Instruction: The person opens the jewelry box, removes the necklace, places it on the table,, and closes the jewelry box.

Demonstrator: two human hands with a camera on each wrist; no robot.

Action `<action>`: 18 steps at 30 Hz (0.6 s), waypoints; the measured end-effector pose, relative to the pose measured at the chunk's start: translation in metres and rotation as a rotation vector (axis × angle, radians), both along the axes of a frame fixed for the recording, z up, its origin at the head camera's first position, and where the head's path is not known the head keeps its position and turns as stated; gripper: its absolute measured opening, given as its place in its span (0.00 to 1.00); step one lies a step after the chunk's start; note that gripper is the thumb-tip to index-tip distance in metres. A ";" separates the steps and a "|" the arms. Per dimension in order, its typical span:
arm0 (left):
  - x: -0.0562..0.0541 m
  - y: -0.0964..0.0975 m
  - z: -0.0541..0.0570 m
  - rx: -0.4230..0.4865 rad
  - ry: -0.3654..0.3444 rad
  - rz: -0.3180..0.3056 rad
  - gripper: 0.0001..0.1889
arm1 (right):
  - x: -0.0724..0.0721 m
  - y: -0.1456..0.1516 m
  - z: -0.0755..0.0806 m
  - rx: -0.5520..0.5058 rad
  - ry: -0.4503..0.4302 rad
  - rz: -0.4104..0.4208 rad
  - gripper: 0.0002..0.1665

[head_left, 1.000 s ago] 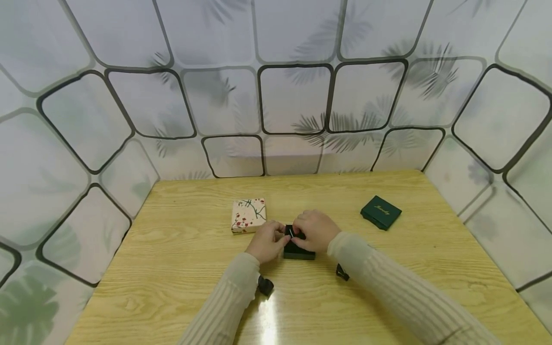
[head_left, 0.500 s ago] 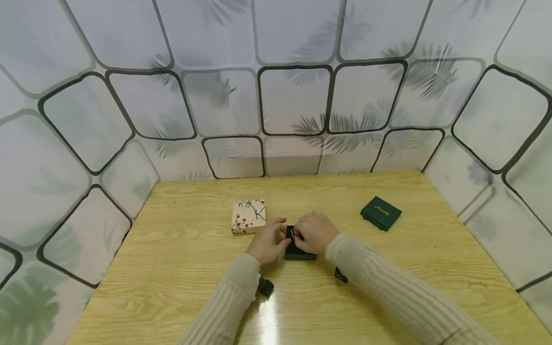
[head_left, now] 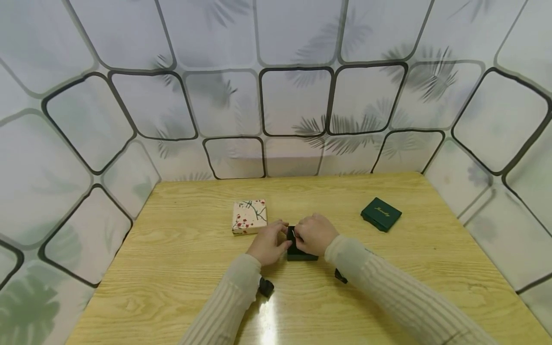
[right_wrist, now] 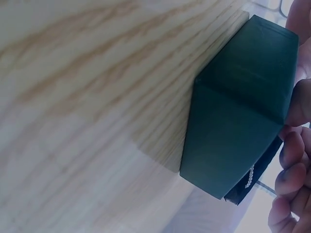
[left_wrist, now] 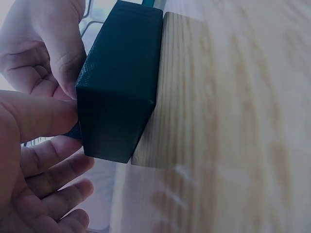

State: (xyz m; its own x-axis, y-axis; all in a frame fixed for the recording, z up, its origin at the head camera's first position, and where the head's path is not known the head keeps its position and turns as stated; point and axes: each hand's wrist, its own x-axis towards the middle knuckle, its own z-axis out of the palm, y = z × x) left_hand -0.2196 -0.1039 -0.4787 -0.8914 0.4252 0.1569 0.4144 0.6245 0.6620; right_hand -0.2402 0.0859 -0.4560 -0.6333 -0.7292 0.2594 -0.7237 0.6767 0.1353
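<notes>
ok so I'm counting two hands (head_left: 266,243) (head_left: 316,235), two sleeves (head_left: 228,297) (head_left: 396,282), two black gadgets (head_left: 266,287) (head_left: 340,276). Then there's one floral box (head_left: 249,216), two green box pieces (head_left: 302,258) (head_left: 381,214), one black insert (right_wrist: 236,193), one beaded strand (right_wrist: 250,177), one counter (head_left: 194,249).

We find a wood-grain table (head_left: 185,249) bearing three items: a cream box with red blossoms (head_left: 249,217) at left, an open-topped dark green box (head_left: 303,257) near centre, and a gold-lettered green lid (head_left: 381,214) at right.
</notes>
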 end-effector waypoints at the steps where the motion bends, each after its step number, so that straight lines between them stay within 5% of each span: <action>1: 0.000 0.000 0.000 -0.002 -0.002 0.000 0.06 | 0.000 0.000 0.000 -0.005 -0.003 0.003 0.12; 18: -0.001 0.001 -0.001 -0.008 -0.038 0.005 0.09 | -0.010 0.011 0.010 -0.195 -0.109 0.020 0.07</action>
State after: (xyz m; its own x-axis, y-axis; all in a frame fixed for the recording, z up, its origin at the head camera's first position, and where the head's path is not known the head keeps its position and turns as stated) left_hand -0.2205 -0.1030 -0.4797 -0.8985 0.4223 0.1197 0.3865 0.6320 0.6717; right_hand -0.2503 0.0966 -0.4456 -0.6509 -0.6849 0.3274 -0.7408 0.6674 -0.0767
